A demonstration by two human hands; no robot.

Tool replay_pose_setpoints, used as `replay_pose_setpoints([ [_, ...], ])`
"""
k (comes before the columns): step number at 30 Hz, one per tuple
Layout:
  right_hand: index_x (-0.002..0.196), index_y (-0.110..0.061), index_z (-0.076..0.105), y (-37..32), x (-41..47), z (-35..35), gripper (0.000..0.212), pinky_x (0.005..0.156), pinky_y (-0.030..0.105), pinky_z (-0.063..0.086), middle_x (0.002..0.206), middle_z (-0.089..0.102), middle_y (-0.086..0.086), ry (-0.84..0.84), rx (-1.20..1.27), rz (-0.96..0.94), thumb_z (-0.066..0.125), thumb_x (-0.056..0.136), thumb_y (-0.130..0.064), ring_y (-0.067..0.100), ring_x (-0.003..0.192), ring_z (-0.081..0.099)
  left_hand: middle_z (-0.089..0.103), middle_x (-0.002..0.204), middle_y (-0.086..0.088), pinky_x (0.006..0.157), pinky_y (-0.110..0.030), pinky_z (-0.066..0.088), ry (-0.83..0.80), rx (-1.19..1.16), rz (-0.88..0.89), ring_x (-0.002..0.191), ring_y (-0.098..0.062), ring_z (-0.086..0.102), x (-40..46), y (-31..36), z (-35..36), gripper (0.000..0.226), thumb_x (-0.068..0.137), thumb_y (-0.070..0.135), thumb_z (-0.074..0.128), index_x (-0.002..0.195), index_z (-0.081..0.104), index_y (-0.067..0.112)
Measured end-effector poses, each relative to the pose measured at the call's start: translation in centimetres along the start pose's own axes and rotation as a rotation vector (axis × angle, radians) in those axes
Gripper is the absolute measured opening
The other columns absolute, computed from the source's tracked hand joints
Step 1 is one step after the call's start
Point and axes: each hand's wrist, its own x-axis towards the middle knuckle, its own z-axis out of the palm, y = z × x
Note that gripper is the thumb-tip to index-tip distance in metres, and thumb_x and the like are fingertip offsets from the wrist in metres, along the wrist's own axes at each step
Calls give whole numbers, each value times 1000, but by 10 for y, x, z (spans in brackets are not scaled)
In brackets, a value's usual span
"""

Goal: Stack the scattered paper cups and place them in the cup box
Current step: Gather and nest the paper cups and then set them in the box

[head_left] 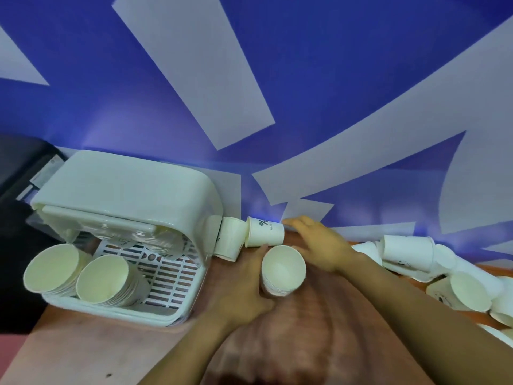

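My left hand [244, 287] grips a stack of white paper cups [283, 269], tilted with its mouth toward me, on the wooden table. My right hand [319, 243] reaches past the stack, fingers extended, touching a printed cup [265, 232] that lies on its side. Another cup [229, 241] lies between it and the cup box [133, 195]. The white box stands at the left with its lid up. Two cup stacks [52, 269] [104, 280] lean inside on its slotted tray.
Several loose cups [469, 291] lie scattered at the right edge of the table, with one on its side [406, 250] behind them. A blue and white wall rises right behind the table. Dark objects [22, 168] sit left of the box.
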Motion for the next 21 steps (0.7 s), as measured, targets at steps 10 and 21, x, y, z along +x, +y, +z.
replay_pose_setpoints([
  [10,149,-37,7,10,23,26,69,111,38,30,159,5,-3,-109,-206,-151,50,96,-34,22,142,22,-9,159,-9,115,-37,19,75,643,-139,147,-26,-9,31,4,-24,76,95,23,47,150,-5,20],
  [21,147,-28,17,10,38,48,71,98,32,41,140,30,-2,-70,63,-5,57,90,-39,19,119,44,11,153,-12,112,-40,28,4,953,-124,146,-32,3,57,-10,-22,90,90,21,53,149,-14,15],
])
